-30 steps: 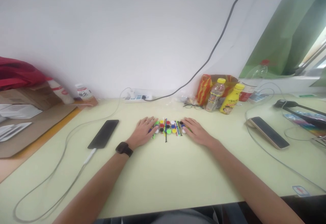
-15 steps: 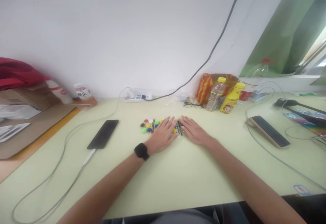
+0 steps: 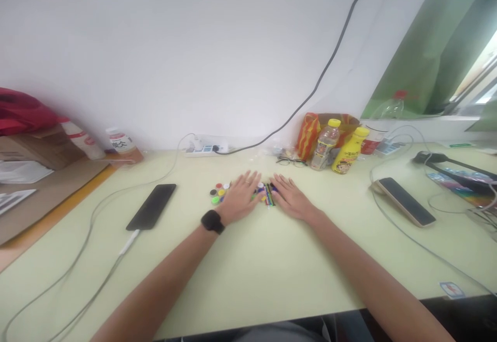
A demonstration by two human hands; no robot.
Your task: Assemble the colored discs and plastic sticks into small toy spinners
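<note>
My left hand [image 3: 241, 197], with a black watch [image 3: 213, 221] on its wrist, lies flat with fingers spread over a patch of small colourful pieces. Several round caps or discs [image 3: 215, 200] in red, black, yellow and green show to its left. Between the two hands stand thin multicoloured sticks [image 3: 268, 195], too small to name surely, with a white disc [image 3: 260, 186] beside them. At their right side rests my right hand [image 3: 291, 197], palm down and fingers stretched out. What lies under both palms is hidden.
A phone [image 3: 152, 207] on a charging cable lies left, another phone [image 3: 407, 201] right. Behind are a power strip [image 3: 205, 149], glasses [image 3: 291, 161], a clear bottle [image 3: 326, 145] and a yellow bottle [image 3: 350, 150]. Cardboard [image 3: 50, 191] is at far left.
My left hand has slid slightly left across the colourful pieces, uncovering a white disc and more of the sticks. My right hand stays beside the sticks. The view has shifted a little.
</note>
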